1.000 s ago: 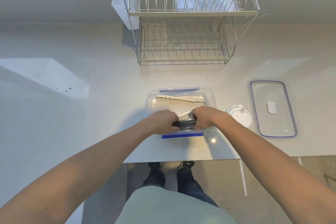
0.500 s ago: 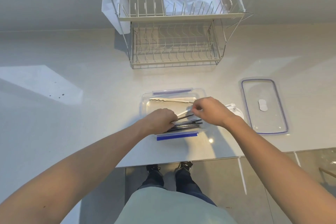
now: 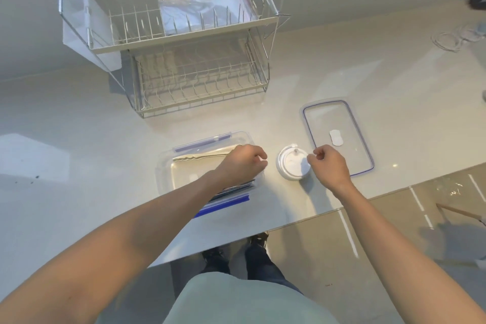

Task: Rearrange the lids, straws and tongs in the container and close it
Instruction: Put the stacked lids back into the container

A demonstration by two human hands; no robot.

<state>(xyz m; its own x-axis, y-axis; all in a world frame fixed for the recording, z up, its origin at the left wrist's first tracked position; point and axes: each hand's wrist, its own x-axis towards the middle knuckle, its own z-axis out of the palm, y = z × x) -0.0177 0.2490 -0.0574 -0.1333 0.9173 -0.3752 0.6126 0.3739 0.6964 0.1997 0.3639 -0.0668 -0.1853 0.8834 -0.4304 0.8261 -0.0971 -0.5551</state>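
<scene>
A clear container [image 3: 164,166] with blue clips stands near the counter's front edge. Metal tongs [image 3: 202,156] lie along its back wall and dark straws [image 3: 238,189] along its front. My left hand [image 3: 240,164] is over the container's right end with curled fingers, pinching what looks like a white straw tip. A round white cup lid [image 3: 289,166] lies on the counter just right of the container. My right hand [image 3: 330,164] hovers at that lid's right edge, fingers curled with nothing visible in them. The clear container lid [image 3: 339,118] with a blue seal lies further right.
A two-tier wire dish rack [image 3: 184,81] stands behind the container, with a plastic bag [image 3: 205,5] on its upper shelf. The counter's front edge [image 3: 302,221] runs diagonally just below my arms. A coiled white cable [image 3: 447,41] lies at the far right.
My right hand has left the straws in the container and moved right to the round white lid. My left hand has shifted toward the container's right end.
</scene>
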